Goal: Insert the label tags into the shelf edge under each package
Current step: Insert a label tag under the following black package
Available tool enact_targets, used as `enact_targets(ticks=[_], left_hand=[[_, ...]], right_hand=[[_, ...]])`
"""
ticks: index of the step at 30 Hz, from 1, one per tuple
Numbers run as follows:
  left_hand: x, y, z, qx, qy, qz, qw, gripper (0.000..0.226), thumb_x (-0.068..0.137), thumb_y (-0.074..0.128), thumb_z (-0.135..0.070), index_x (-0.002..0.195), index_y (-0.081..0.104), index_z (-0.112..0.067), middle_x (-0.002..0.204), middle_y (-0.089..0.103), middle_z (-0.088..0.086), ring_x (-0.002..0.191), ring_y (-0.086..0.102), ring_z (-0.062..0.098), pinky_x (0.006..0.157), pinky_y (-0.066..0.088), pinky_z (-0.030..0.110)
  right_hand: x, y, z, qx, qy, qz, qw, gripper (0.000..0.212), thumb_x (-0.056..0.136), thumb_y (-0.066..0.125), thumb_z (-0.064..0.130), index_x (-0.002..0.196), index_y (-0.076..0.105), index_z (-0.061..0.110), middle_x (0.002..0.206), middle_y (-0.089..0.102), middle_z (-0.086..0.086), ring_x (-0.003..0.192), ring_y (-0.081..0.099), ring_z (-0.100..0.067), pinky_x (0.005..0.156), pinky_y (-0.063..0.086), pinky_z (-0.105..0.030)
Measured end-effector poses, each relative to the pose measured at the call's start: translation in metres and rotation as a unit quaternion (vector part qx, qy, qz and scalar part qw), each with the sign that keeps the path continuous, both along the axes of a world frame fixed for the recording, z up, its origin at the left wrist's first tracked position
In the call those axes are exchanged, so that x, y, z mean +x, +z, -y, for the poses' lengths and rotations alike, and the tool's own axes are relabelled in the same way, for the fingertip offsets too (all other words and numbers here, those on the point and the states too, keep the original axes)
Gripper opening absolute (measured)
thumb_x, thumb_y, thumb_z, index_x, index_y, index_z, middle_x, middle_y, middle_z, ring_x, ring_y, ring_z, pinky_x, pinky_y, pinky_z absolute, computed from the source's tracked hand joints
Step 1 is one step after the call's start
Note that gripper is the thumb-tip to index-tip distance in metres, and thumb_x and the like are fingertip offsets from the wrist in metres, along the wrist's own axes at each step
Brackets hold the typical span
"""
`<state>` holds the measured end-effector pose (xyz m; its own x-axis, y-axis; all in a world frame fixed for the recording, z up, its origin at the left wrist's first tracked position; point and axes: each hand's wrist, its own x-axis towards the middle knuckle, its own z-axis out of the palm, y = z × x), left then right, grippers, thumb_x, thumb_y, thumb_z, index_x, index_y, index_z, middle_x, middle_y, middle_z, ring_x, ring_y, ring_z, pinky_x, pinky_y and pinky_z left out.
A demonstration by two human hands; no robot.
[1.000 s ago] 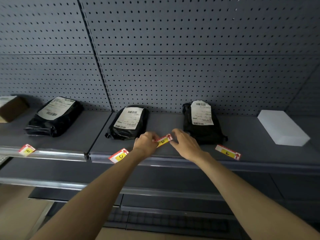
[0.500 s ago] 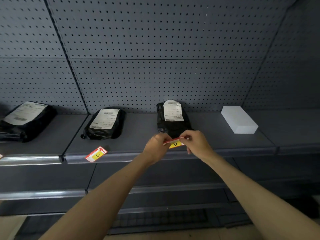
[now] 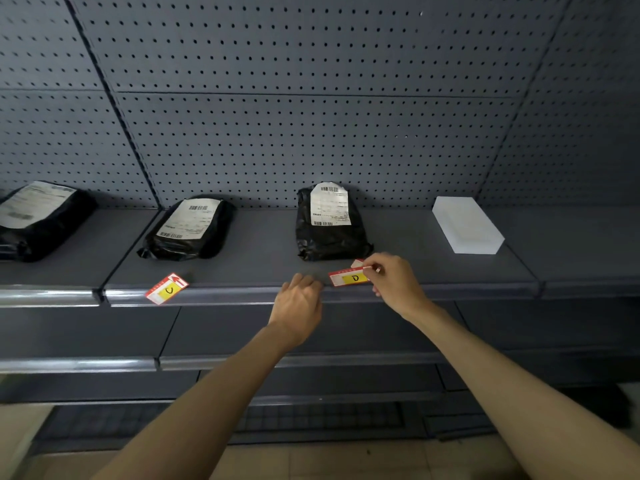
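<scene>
My right hand [image 3: 394, 282] pinches a red-and-yellow label tag marked D [image 3: 348, 277] at the shelf edge [image 3: 242, 295], just below the black package [image 3: 329, 225] in the middle. Its fingers hide another tag's corner [image 3: 357, 263]. My left hand [image 3: 299, 299] rests with curled fingers on the edge, left of the tag and apart from it. A tag marked C [image 3: 167, 288] lies tilted over the edge below a second black package [image 3: 190, 228]. A third black package [image 3: 38, 220] sits at the far left.
A white box [image 3: 465, 225] stands on the shelf at the right. Grey pegboard [image 3: 311, 116] backs the shelf. Lower shelves [image 3: 104, 362] run beneath, with a tan floor [image 3: 311, 462] at the bottom.
The view shifted right. The D tag went from both hands to my right hand alone, now lower at the shelf edge. My left hand let go and dropped onto the edge.
</scene>
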<state>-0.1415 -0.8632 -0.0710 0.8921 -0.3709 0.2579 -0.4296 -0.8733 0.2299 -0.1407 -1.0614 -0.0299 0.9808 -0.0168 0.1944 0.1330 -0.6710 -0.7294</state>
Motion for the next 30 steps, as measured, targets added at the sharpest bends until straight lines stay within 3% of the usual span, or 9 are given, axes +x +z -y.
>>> enact_targets(ticks=[5, 12, 17, 21, 27, 30], left_hand=[[-0.003, -0.004, 0.002, 0.010, 0.002, 0.006, 1.000, 0.036, 0.092, 0.048, -0.014, 0.127, 0.059, -0.012, 0.123, 0.058, 0.005, 0.112, 0.050, 0.024, 0.098, 0.042, 0.035], [-0.005, -0.004, 0.001, 0.016, 0.002, 0.012, 1.000, 0.038, 0.092, 0.048, -0.017, 0.129, 0.055, -0.013, 0.122, 0.055, 0.005, 0.110, 0.048, 0.023, 0.097, 0.043, 0.035], [-0.008, -0.009, -0.003, 0.005, -0.014, 0.012, 1.000, 0.041, 0.090, 0.051, -0.016, 0.131, 0.053, -0.016, 0.124, 0.054, 0.003, 0.110, 0.049, 0.021, 0.099, 0.043, 0.034], [-0.006, -0.010, -0.004, 0.001, -0.012, 0.003, 1.000, 0.042, 0.089, 0.050, -0.015, 0.131, 0.053, -0.017, 0.123, 0.055, 0.004, 0.111, 0.048, 0.022, 0.099, 0.042, 0.034], [-0.001, -0.007, -0.005, 0.008, -0.014, -0.006, 1.000, 0.040, 0.090, 0.049, -0.014, 0.130, 0.055, -0.014, 0.122, 0.055, 0.006, 0.110, 0.048, 0.023, 0.097, 0.044, 0.036], [0.003, -0.001, -0.005, 0.006, -0.018, -0.008, 1.000, 0.035, 0.091, 0.048, -0.016, 0.125, 0.058, -0.014, 0.118, 0.056, 0.006, 0.108, 0.049, 0.024, 0.093, 0.044, 0.037]], right_hand=[[0.003, -0.005, -0.004, 0.001, 0.018, -0.003, 1.000, 0.013, 0.093, 0.057, 0.006, 0.099, 0.068, 0.003, 0.099, 0.064, -0.014, 0.072, 0.055, -0.013, 0.059, 0.041, -0.017], [0.008, -0.010, -0.008, -0.003, 0.030, 0.006, 1.000, 0.012, 0.093, 0.057, 0.007, 0.099, 0.068, 0.005, 0.095, 0.062, -0.007, 0.071, 0.054, -0.011, 0.060, 0.042, -0.017], [0.013, -0.017, -0.011, -0.044, 0.035, 0.014, 0.998, 0.013, 0.092, 0.057, 0.006, 0.089, 0.069, 0.007, 0.086, 0.059, -0.005, 0.066, 0.055, -0.013, 0.067, 0.052, -0.038], [0.015, -0.022, -0.015, -0.102, 0.064, 0.012, 0.993, 0.018, 0.093, 0.055, 0.009, 0.087, 0.071, 0.009, 0.089, 0.062, -0.004, 0.074, 0.058, -0.015, 0.072, 0.052, -0.042], [0.018, -0.022, -0.019, -0.145, 0.069, 0.016, 0.987, 0.018, 0.095, 0.053, 0.013, 0.093, 0.071, 0.013, 0.095, 0.060, -0.004, 0.083, 0.060, -0.020, 0.071, 0.049, -0.035], [0.017, -0.019, -0.018, -0.132, 0.054, 0.015, 0.990, 0.020, 0.093, 0.059, 0.022, 0.109, 0.065, 0.014, 0.101, 0.058, -0.001, 0.087, 0.059, -0.015, 0.072, 0.047, -0.031]])
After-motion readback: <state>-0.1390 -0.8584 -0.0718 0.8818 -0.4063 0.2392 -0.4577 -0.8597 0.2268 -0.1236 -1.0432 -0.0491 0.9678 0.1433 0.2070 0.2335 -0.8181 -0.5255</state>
